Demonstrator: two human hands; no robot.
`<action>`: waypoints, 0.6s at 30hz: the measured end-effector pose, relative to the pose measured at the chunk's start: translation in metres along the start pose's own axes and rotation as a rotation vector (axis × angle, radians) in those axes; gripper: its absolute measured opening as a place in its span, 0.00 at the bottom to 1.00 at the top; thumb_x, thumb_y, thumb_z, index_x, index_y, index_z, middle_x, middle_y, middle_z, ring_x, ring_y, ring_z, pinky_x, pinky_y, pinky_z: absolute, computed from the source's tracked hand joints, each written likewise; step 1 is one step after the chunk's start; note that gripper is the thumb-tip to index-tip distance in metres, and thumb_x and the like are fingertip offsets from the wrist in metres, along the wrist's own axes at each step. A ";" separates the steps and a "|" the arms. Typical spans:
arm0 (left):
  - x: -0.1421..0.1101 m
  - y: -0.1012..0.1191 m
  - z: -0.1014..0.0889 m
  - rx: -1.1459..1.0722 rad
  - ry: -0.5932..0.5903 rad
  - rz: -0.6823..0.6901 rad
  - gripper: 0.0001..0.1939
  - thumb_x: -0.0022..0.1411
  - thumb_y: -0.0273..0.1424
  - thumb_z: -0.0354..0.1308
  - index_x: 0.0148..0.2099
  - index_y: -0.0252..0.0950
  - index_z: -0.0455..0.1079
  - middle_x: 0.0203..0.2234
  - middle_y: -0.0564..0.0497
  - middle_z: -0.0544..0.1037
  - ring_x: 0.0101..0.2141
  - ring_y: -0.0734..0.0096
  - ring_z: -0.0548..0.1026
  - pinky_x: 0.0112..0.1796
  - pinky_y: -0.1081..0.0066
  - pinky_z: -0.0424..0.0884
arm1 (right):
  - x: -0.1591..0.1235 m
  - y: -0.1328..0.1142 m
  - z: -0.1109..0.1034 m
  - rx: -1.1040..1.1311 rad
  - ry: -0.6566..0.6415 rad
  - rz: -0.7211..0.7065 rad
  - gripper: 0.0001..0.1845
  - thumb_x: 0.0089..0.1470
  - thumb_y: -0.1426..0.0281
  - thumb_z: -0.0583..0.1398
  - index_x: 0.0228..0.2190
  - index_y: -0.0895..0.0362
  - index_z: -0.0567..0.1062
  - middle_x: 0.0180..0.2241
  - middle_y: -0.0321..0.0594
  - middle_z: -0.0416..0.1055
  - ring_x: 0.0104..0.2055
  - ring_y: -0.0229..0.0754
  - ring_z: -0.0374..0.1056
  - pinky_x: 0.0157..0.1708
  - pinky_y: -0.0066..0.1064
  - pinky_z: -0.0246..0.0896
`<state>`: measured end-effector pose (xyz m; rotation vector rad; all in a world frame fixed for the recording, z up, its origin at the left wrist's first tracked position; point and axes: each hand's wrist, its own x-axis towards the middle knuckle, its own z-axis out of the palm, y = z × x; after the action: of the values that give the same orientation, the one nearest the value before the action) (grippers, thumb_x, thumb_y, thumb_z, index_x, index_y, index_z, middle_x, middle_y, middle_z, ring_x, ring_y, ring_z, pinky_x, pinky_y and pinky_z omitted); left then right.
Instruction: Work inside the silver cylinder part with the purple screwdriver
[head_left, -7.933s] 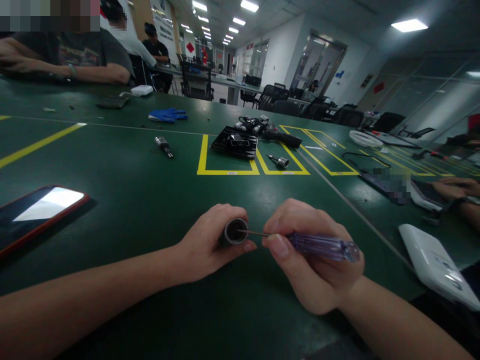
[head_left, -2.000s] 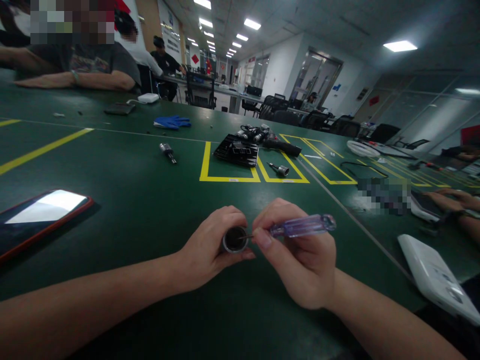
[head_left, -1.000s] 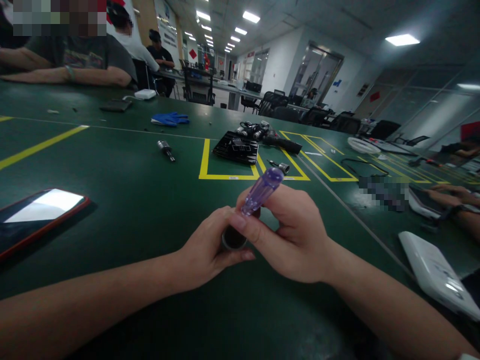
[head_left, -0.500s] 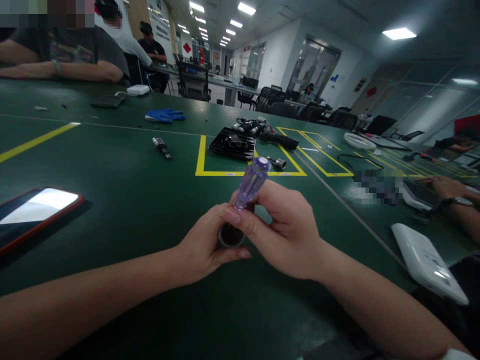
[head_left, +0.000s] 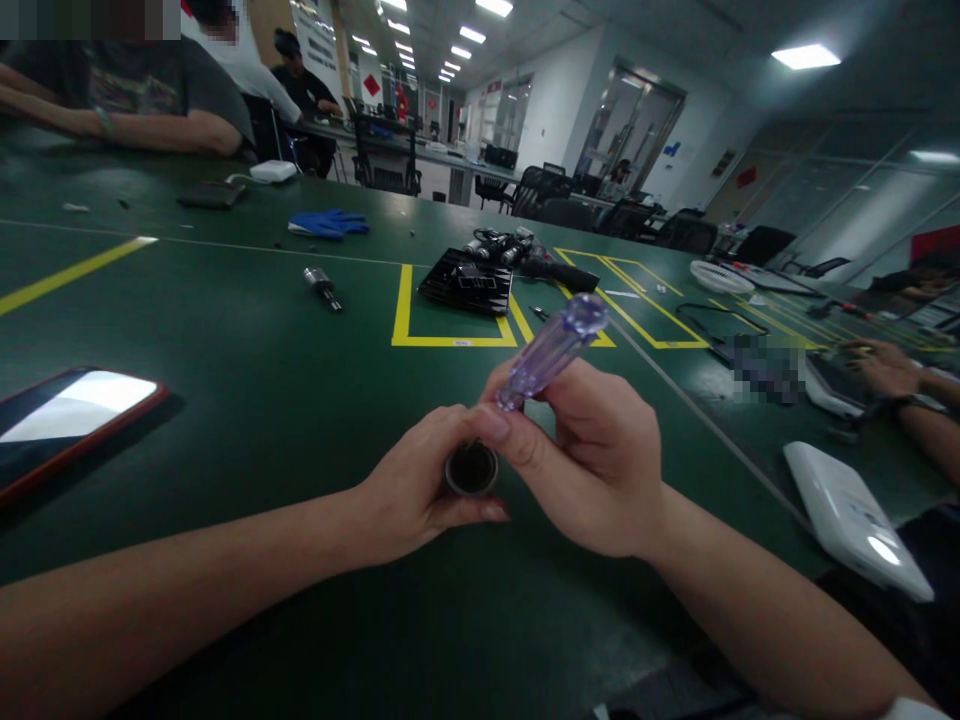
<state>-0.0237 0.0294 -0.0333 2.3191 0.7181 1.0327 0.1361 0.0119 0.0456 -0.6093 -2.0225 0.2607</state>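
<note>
My right hand (head_left: 592, 460) pinches a screwdriver (head_left: 555, 350) with a clear purple handle, which leans up and to the right; its shaft is hidden by my fingers. Around a short round tube (head_left: 471, 468) my left hand (head_left: 412, 480) is closed, the dark open end of the tube facing me. Both hands meet above the green table (head_left: 285, 420), the right thumb close to the tube's rim. Farther off, a small metal part with prongs (head_left: 322, 288) lies on the left, and a black shiny packet (head_left: 469, 283) rests inside yellow tape lines.
A phone (head_left: 75, 420) lies at the left and a blue glove (head_left: 328, 224) farther back. Behind the packet are several metal parts with cables (head_left: 502, 245). A white device (head_left: 855, 520) sits at the right, near another person's hand (head_left: 885, 368).
The screwdriver handle has tipped further to the right and come nearer to me. My right hand has shifted slightly right, and the tube in my left hand has moved a little right.
</note>
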 end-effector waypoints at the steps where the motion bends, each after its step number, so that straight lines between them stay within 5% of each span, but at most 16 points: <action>1: 0.000 -0.001 0.000 0.006 -0.003 -0.002 0.25 0.56 0.51 0.52 0.46 0.37 0.60 0.35 0.49 0.71 0.36 0.63 0.71 0.38 0.62 0.70 | -0.001 0.001 0.000 0.012 0.010 0.004 0.07 0.54 0.71 0.58 0.25 0.57 0.67 0.23 0.33 0.64 0.26 0.34 0.62 0.26 0.28 0.60; 18: 0.002 0.000 -0.002 0.009 -0.009 0.008 0.22 0.57 0.49 0.52 0.45 0.37 0.60 0.35 0.50 0.70 0.35 0.64 0.70 0.38 0.63 0.69 | -0.008 0.004 -0.003 0.035 -0.063 -0.001 0.04 0.54 0.73 0.57 0.27 0.58 0.67 0.23 0.34 0.64 0.25 0.33 0.61 0.25 0.27 0.58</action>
<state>-0.0238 0.0308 -0.0315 2.3343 0.7122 1.0243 0.1430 0.0110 0.0388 -0.5845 -2.0739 0.3175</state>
